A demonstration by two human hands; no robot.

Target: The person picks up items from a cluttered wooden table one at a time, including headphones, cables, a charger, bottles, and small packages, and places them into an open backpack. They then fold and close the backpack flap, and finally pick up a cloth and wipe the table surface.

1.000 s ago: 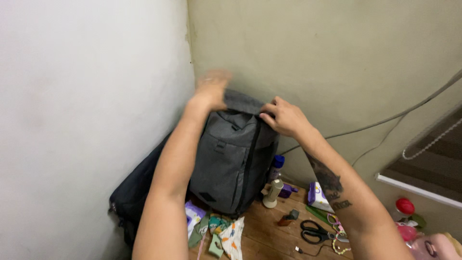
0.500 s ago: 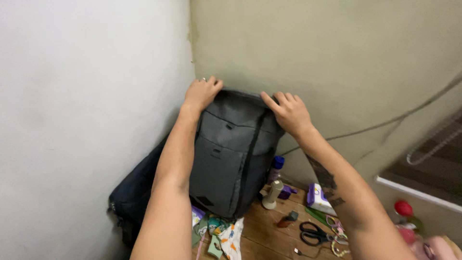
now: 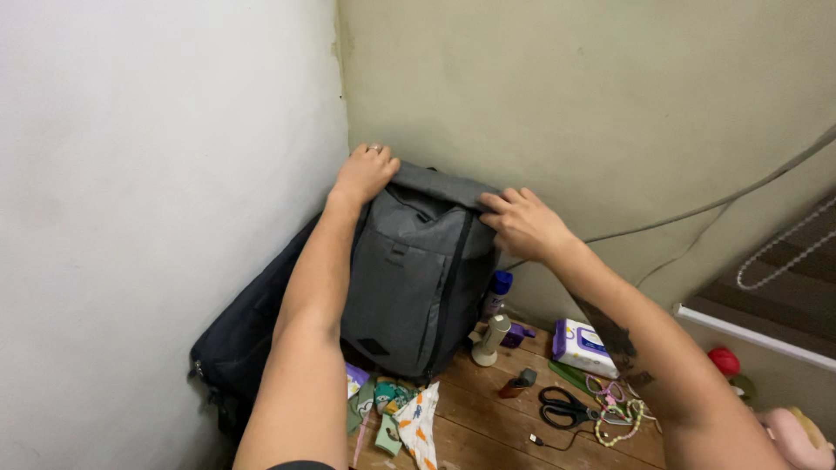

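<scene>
Dark bag (image 3: pixel 248 335) half hidden behind left arm; pink toy (image 3: pixel 797 439) cut off.

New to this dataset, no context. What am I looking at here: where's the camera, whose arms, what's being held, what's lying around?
The one current picture comes from a camera worn on a person's head, looking down at their own bare arms. There is no machine. The left hand and right hand both grip the top edge of a grey backpack, which stands upright in the corner of two walls. A dark bag leans beside it. On the wooden floor lie black scissors, a pack of wipes, a pale bottle, small printed cloths and a bead string.
</scene>
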